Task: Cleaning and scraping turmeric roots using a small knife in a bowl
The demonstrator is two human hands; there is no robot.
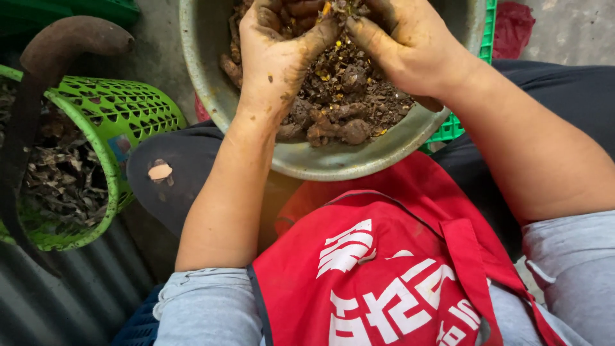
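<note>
Mud coated both hands as they worked in the metal bowl resting on the person's lap. Her left hand curled closed around brown roots, the right hand pinching scraps beside it. A green basket stood to the left.

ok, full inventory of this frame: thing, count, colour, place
metal bowl: 1, dull grey, top centre, in front of the person's lap
muddy roots and scraps: a heap, brown with yellow bits, inside the bowl
mesh basket: 1, bright green, left, holding dark dry scraps
curved handle: 1, dark brown, top left, over the basket
green crate: 1, partly hidden behind the bowl, right
apron: 1, red with white print, bottom centre
left hand: 1, mud-stained, in the bowl, closed on scraps
right hand: 1, mud-stained, in the bowl, thumb meeting the left
</note>
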